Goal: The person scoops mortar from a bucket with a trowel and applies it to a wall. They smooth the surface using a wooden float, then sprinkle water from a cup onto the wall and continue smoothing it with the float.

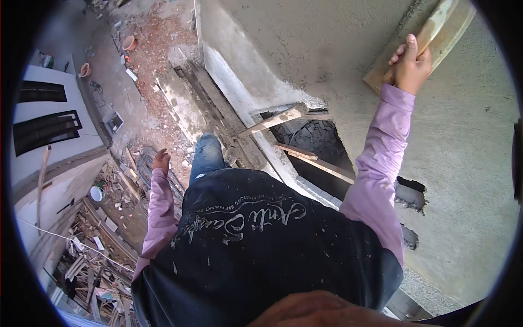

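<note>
My right hand (414, 65) is wrapped round the handle of a long plastering float (449, 41), which lies against the grey plastered wall (305, 43) at the upper right. Wet-looking, rough plaster shows along the float's left edge. On the other side of my body, my left hand (162, 159) hangs low with its fingers loosely apart and nothing visible in them. Below it the ground is far down and out of contact.
A ragged opening (316, 141) in the wall is crossed by wooden battens (275, 119). My leg stands by narrow planks (204, 90). Far below lie rubble, coiled hose (147, 163), a white bucket (97, 193), an orange bucket (129, 43) and scrap wood (90, 278).
</note>
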Demonstrator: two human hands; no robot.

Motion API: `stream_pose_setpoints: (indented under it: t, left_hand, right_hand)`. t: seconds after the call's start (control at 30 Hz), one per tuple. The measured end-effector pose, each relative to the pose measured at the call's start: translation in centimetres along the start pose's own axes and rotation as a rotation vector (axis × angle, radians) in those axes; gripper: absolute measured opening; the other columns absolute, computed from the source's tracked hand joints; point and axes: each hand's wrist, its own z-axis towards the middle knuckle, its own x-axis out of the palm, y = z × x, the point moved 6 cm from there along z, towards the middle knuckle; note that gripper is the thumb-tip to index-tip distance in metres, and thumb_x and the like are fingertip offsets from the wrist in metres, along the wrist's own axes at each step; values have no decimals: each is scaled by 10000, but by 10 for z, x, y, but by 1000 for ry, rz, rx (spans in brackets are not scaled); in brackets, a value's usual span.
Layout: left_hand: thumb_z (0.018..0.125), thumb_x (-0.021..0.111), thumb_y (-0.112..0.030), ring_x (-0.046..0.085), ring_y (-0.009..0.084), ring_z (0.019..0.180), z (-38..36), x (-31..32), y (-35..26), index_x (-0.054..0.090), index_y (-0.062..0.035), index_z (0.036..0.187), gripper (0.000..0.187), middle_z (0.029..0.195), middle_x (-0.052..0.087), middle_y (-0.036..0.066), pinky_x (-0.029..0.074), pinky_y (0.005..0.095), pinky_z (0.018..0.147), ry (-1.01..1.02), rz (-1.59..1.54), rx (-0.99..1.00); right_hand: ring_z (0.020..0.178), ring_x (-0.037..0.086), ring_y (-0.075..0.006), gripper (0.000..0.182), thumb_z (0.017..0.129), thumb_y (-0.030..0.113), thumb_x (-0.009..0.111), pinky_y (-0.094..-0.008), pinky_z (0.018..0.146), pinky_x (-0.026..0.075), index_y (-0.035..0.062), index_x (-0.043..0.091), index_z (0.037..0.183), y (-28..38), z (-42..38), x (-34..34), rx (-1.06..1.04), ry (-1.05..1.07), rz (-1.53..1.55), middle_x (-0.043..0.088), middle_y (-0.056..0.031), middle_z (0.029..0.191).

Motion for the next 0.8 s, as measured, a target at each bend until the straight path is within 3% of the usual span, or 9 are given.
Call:
stream_pose_setpoints:
  t: [0.1,0.2,0.33,0.47,0.57,0.63,0.67,0.8]
  left_hand:
    - [858,666,-128,687,290,1036,25,-6,-66,576,-103,1328,479,1183,683,170,547,367,882,20,31,93]
    - [854,677,-137,703,288,994,59,-9,-91,579,-127,1327,483,1195,680,168,558,372,860,59,57,156]
    - [849,651,-56,670,302,1084,117,-28,-115,567,-89,1333,492,1212,658,201,551,370,916,180,162,98]
    - [822,694,-84,681,300,1062,214,-55,-111,581,-92,1308,499,1199,661,210,555,373,899,273,212,158]
    - [805,713,-129,702,291,975,295,-79,-126,597,-143,1294,503,1135,695,154,565,378,850,382,437,196]
    - [786,728,-162,705,306,943,361,-88,-129,609,-179,1281,509,1091,716,128,561,395,850,421,600,338]
    - [772,728,-181,690,326,982,380,-98,-156,611,-190,1279,521,1106,713,130,553,405,869,496,618,261]
    - [769,712,-205,682,328,1005,509,-113,-212,607,-168,1285,528,1101,712,135,545,410,882,532,733,540]
  right_hand:
    - [457,536,-92,210,952,183,668,-239,415,413,3,572,900,-92,-62,6,51,14,-113,578,-44,597]
    - [484,563,-92,203,949,168,671,-232,444,435,-17,589,935,-138,-95,8,63,4,-225,611,-58,627]
    - [520,581,-92,197,952,154,663,-232,472,450,-32,606,987,-139,-98,13,60,-58,-151,627,-61,660]
    - [530,568,-95,186,964,131,633,-227,491,442,-39,606,1036,-141,-94,22,49,-164,-196,628,-64,679]
    - [540,559,-109,212,973,133,611,-239,500,433,-53,595,1074,-127,-81,35,24,-243,-150,617,-75,691]
    - [543,559,-115,232,980,143,599,-245,506,437,-64,588,1085,-108,-60,45,-17,-277,-153,614,-80,697]
    - [544,559,-117,242,983,147,593,-248,509,439,-69,585,1091,-96,-55,49,-30,-301,-155,613,-83,700]
    - [541,554,-124,260,991,151,580,-252,506,442,-89,574,1093,-62,-28,53,-88,-307,-92,610,-100,701]
